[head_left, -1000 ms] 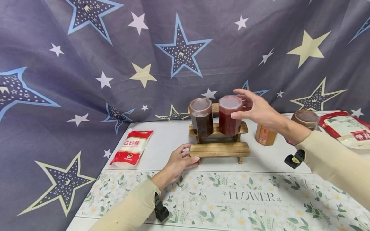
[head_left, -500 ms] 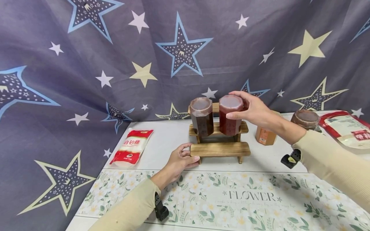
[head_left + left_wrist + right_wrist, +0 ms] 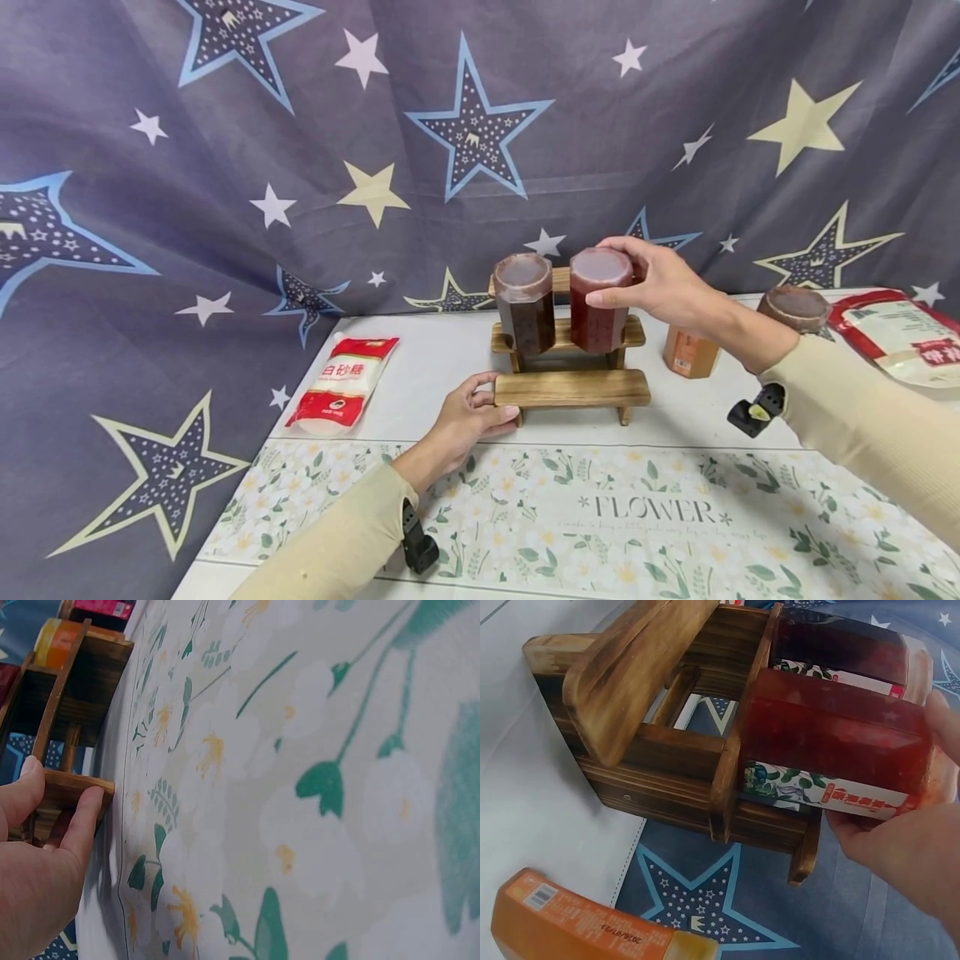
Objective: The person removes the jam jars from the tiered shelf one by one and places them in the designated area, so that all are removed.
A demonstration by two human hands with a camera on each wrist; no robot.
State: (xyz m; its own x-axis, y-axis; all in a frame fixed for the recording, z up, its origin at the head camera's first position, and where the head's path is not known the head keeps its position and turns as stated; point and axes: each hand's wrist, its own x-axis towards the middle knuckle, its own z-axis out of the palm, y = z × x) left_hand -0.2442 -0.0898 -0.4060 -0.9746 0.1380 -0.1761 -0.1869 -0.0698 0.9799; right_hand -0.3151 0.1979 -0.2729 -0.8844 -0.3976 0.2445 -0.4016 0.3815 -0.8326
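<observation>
A three-tier wooden stand (image 3: 572, 389) stands on the table. On its middle tier sit two upright faceted jars, a dark brown one (image 3: 527, 325) on the left and a red one (image 3: 597, 323) on the right. My right hand (image 3: 667, 285) grips the red jar near its lid from the right, thumb at the front and fingers behind. In the right wrist view the base of the red jar (image 3: 840, 742) meets the tier. My left hand (image 3: 459, 423) holds the left end of the lowest tier, its thumb and fingers on either side of the wood (image 3: 79, 780).
An orange jar (image 3: 688, 352) stands right of the stand, below my right forearm. Farther right are a brown-lidded jar (image 3: 793, 308) and a red-and-white bag (image 3: 903, 337). A sugar bag (image 3: 343, 385) lies at left. A starry cloth (image 3: 480, 150) hangs behind.
My right hand has moved slightly left, and its spread thumb and fingers have closed around the red jar. My left hand and the stand stay where they were.
</observation>
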